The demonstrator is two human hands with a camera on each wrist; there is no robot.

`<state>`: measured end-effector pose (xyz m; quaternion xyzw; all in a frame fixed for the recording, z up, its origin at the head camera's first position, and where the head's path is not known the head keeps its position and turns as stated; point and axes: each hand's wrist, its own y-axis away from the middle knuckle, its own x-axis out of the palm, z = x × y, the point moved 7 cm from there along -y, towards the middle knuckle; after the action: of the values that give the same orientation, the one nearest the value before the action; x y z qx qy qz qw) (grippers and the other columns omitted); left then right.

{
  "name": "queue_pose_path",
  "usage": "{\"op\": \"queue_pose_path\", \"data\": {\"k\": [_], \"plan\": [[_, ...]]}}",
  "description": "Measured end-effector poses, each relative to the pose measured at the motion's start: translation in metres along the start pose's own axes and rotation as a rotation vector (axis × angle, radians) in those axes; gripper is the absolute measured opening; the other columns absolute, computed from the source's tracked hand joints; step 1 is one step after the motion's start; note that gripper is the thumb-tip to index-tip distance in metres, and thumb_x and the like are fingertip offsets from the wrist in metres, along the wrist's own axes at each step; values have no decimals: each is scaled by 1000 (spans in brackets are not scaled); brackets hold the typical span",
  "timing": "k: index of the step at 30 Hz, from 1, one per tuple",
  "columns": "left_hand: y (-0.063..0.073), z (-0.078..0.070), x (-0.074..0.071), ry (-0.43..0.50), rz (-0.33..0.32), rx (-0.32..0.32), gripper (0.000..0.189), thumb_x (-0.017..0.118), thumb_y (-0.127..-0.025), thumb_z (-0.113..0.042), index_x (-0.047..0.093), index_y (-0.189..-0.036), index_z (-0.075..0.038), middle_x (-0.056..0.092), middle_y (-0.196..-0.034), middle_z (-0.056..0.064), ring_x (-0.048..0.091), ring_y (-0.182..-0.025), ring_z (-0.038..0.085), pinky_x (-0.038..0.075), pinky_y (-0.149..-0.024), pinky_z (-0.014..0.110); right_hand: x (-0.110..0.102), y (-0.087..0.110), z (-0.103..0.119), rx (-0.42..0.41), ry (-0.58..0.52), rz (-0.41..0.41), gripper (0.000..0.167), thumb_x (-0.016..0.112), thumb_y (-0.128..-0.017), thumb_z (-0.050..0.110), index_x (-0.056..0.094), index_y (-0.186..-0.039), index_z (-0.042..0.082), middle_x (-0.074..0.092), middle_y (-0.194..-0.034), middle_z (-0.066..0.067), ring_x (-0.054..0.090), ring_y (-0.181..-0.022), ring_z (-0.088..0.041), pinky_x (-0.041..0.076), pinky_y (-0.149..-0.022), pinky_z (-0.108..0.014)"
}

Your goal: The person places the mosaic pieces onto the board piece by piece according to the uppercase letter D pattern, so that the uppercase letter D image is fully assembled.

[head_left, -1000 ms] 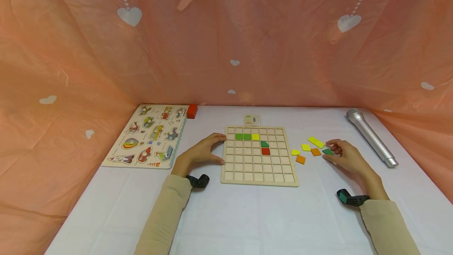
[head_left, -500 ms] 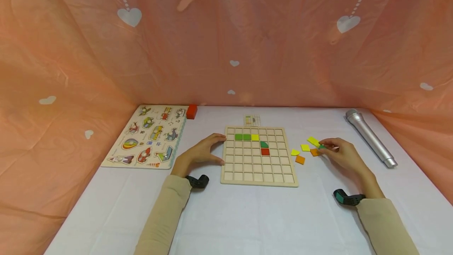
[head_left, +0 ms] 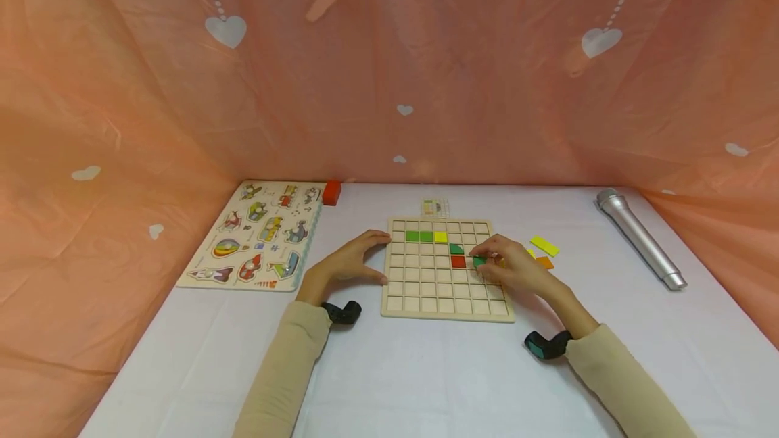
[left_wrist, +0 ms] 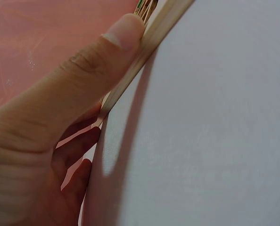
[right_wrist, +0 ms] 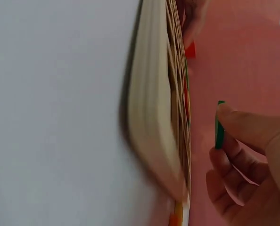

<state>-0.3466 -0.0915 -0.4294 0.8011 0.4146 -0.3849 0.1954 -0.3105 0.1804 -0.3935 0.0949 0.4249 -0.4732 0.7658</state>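
Note:
A square wooden grid board (head_left: 447, 318) lies in the middle of the white table. Two light green tiles (head_left: 419, 236), a yellow tile (head_left: 441, 236), a dark green curved-edge tile (head_left: 456, 249) and a red tile (head_left: 458, 261) sit in its cells. My left hand (head_left: 347, 262) touches the board's left edge, thumb and fingers spread along it. Over the right part of the grid, my right hand (head_left: 520, 269) pinches a green tile (right_wrist: 219, 132) between thumb and fingers. The right wrist view has this tile on edge, raised above the board.
Loose tiles lie right of the board, among them a yellow strip (head_left: 544, 246) and an orange tile (head_left: 544, 262), some hidden by my hand. A small printed card (head_left: 435, 207) is behind the board. At left are a picture puzzle (head_left: 203, 260) and red block (head_left: 331, 192); far right, a microphone (head_left: 642, 242).
My right hand has picked up the green tile from the loose pieces and carried it left over the board. The left hand has stayed at the board's edge.

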Motion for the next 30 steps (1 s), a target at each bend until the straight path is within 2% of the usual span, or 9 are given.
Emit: {"op": "queue_pose_path", "data": {"k": [6,8,10,13,20,26,30], "plan": [[1,-4,-2,2,-7,28,85,83,-68,-29,42,-138,-5,37,-144,10,30,-136,25,23,-114,38,19,-10,12,-78,-19,48,23,71,-81,8,68,-104,2,59,-99,-7,49,-80,-17,44,-64,-23],[1,-5,-2,3,-7,29,85,84,-68,-29,42,-138,-5,37,-143,10,30,-136,25,23,-114,37,24,-12,14,-111,-1,60,23,72,-81,8,69,-103,4,61,-97,-5,49,-79,-17,43,-64,-24],[1,-4,-3,2,-8,28,85,84,-68,-30,42,-138,-5,37,-144,10,30,-136,25,23,-114,37,27,-13,16,-131,22,71,23,73,-80,9,69,-102,6,63,-97,-3,51,-84,-16,42,-68,-26],[1,-3,-2,-1,-7,28,86,83,-68,-30,42,-139,-5,37,-144,10,29,-136,25,23,-114,37,32,-14,15,-135,55,87,23,73,-80,9,69,-102,7,63,-97,-1,51,-88,-15,41,-75,-28],[1,-4,-2,7,-3,38,86,84,-67,-28,42,-138,-3,37,-144,11,29,-136,25,22,-114,37,34,-14,16,-132,57,95,24,73,-79,10,69,-103,6,62,-94,-3,46,-77,-12,40,-65,-23],[1,-4,-1,5,-1,40,86,84,-68,-28,42,-138,-3,37,-144,11,29,-136,26,23,-114,37,32,-12,16,-120,17,81,26,73,-79,6,68,-105,3,61,-94,-6,52,-76,-12,48,-65,-23],[1,-3,0,4,0,35,86,84,-68,-29,42,-138,-3,37,-144,11,29,-136,25,23,-114,37,31,-11,14,-106,12,74,23,72,-80,5,68,-103,3,61,-95,-5,52,-76,-11,48,-65,-22]]}}
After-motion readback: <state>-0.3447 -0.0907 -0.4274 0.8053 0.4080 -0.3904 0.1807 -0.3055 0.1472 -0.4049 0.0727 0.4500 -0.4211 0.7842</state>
